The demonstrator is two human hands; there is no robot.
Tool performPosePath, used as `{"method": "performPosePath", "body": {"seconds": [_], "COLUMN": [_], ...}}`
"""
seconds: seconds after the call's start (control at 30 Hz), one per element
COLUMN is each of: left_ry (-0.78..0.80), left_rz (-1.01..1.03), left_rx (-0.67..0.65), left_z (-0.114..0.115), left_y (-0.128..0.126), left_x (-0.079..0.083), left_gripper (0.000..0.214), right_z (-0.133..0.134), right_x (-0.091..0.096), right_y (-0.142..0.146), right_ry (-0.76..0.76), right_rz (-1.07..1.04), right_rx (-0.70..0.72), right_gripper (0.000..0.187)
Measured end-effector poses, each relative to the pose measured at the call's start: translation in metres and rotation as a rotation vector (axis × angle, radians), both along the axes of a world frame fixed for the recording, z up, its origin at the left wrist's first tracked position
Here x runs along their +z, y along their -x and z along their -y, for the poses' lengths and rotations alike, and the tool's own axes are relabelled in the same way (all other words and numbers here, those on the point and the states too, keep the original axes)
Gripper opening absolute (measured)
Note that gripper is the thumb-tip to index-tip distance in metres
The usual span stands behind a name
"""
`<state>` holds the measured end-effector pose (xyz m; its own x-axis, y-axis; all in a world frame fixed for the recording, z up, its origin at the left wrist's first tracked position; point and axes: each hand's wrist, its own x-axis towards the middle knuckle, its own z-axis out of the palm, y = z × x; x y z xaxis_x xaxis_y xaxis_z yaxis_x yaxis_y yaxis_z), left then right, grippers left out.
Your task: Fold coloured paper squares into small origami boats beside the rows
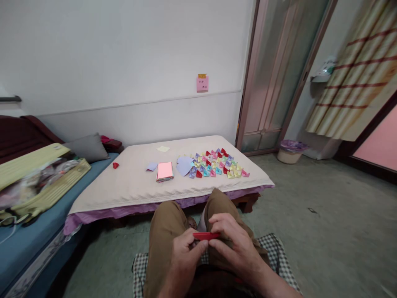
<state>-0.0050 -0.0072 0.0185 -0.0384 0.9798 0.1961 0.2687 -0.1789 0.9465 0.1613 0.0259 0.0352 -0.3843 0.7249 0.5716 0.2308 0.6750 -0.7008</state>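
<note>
Looking down through the head camera, I see both hands meeting over the lap, above brown trousers. The left hand and the right hand are both closed on a folded red paper strip. It lies level between them, with the left thumb and fingers pinching its left end and the right fingers curled over its right end. I can make out only the strip's top edge; the rest is hidden behind the fingers.

Under the legs I see a checked cushion on the grey floor. Ahead stands a low platform covered with a beige cloth. On it, to the right, a cluster of small folded paper pieces in many colours lies spread out. A lavender sheet lies just beside the cluster on its left, and a pink-topped paper stack sits next to that. One red folded piece lies well apart, near the platform's left edge. A pink note is stuck on the wall behind, and a wastebasket stands by the door at right.
</note>
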Motion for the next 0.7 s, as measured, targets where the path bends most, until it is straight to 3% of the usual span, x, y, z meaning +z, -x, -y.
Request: {"method": "performPosePath", "body": {"seconds": [0.27,0.6,0.7], "left_ry": [-0.087,-0.069,-0.046], "left_rz": [-0.093,-0.087,-0.097], "left_rx": [-0.049,0.016,0.035], "left_z": [0.0021,0.0007,0.0013], "left_y": [-0.0027,-0.0033,-0.0040], "left_x": [0.0001,-0.0005,-0.0020], "left_gripper": [0.020,0.016,0.017], "right_z": [0.0005,0.0030,0.0042], "right_x": [0.0005,0.0008,-0.0003], "right_y": [0.0004,0.0032,0.0048], "right_ry": [-0.051,-0.400,-0.381], "right_rz": [0.069,0.203,0.190], "right_rx": [-0.002,-0.112,-0.084], "right_gripper": [0.007,0.016,0.016]}}
